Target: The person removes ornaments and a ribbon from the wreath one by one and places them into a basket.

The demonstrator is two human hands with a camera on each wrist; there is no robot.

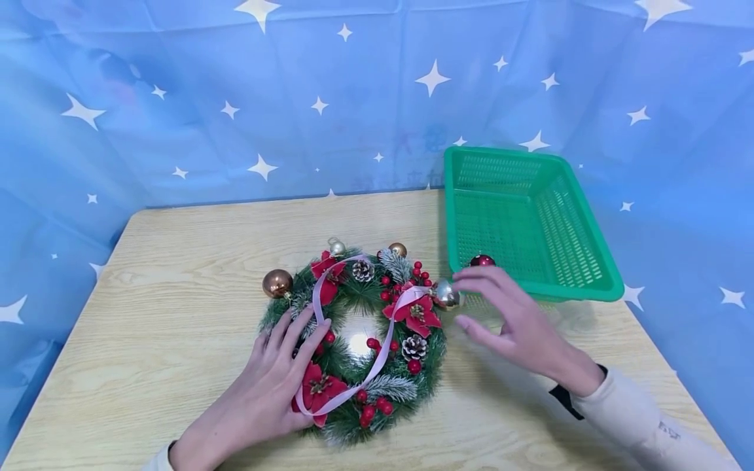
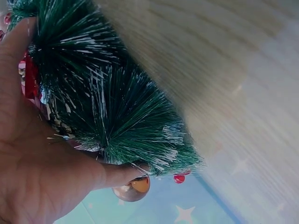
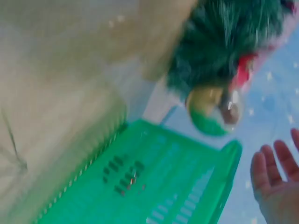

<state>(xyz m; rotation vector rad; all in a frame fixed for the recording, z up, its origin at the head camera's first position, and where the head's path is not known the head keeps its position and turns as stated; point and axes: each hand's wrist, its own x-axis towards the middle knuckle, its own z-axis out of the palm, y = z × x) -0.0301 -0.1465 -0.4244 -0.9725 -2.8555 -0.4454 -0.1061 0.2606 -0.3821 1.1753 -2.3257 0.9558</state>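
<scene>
A green Christmas wreath with red poinsettias, pinecones and berries lies on the table, with a pale ribbon looping over it. My left hand holds its left side, fingers laid across the greenery, the thumb lower down by a poinsettia. In the left wrist view, that hand spans the wreath's bristly needles. A silver ball ornament sits at the wreath's right edge. Just right of this ball, my right hand is raised with fingers spread and nothing in them.
Behind my right hand stands a green plastic basket. A dark red ball shows at its near left corner. Copper balls and a small pearly ball edge the wreath. A blue star-patterned cloth hangs behind the table.
</scene>
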